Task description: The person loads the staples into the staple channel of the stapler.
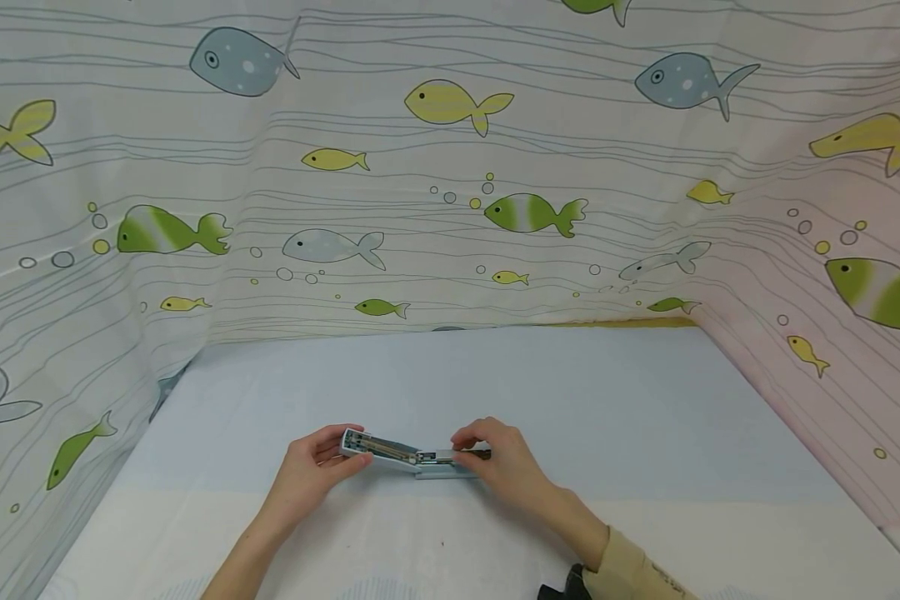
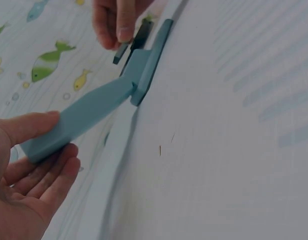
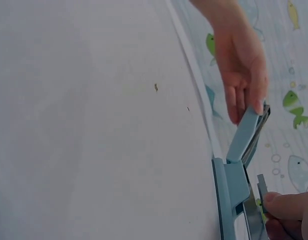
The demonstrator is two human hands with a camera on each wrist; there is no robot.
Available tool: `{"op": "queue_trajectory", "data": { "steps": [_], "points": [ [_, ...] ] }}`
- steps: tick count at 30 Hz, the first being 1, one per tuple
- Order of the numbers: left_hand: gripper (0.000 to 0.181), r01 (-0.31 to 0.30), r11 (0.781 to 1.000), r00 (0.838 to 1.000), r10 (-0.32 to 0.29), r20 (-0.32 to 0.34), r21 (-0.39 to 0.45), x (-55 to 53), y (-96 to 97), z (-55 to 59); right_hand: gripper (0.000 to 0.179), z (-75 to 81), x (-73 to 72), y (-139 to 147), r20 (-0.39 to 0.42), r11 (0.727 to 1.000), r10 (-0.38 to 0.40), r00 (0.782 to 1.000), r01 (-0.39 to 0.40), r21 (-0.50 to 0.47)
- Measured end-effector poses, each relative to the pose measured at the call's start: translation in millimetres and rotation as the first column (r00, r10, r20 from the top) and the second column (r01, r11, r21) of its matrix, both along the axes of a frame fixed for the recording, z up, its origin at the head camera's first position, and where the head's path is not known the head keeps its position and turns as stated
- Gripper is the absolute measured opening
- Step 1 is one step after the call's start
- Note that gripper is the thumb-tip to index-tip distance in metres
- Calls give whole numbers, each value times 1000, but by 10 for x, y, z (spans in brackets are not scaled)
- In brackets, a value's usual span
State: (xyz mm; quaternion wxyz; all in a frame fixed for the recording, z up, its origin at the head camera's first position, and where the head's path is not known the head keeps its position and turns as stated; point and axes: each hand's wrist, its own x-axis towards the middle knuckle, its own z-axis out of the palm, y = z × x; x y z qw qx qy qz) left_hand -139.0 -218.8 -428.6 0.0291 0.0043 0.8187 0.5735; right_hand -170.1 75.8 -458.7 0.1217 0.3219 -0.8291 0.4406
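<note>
An opened stapler [image 1: 417, 463] lies on the table [image 1: 607, 400], at six o'clock from the centre of the head view. Its cover [image 2: 86, 117] is folded back toward nine to ten o'clock, and its base [image 2: 156, 57] extends toward three o'clock. The left hand [image 1: 318, 467], at nine o'clock, grips the free end of the cover between thumb and fingers. The right hand [image 1: 506, 458], at three o'clock, pinches a small grey strip — probably staples — with its near end beside the metal channel. The strip [image 3: 262, 189] shows best in the right wrist view; whether it touches the channel [image 3: 254, 222] cannot be told, since the fingers partly hide that side.

Likely faults are these. If the left hand's hold slips, the cover could swing back over the channel and nip the right fingers. The strip is pinched away from its free end, so a slight twist could tilt it, wedge it askew in the channel or break it into pieces. Too hard a push could also make the base slide, if nothing steadies it. A strip dropped toward six o'clock would land near the brown specks [image 3: 156, 87] on the table — an awkward place to pick out small fragments.
</note>
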Motion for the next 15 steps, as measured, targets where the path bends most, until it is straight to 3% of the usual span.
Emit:
{"op": "queue_trajectory", "data": {
  "steps": [15],
  "points": [
    [50, -5, 1000, 1000, 5, -5, -17, 3, 4, 9, 19, -14, -7, -32, -14, 1000, -5, 1000, 6, 10]
  ]
}}
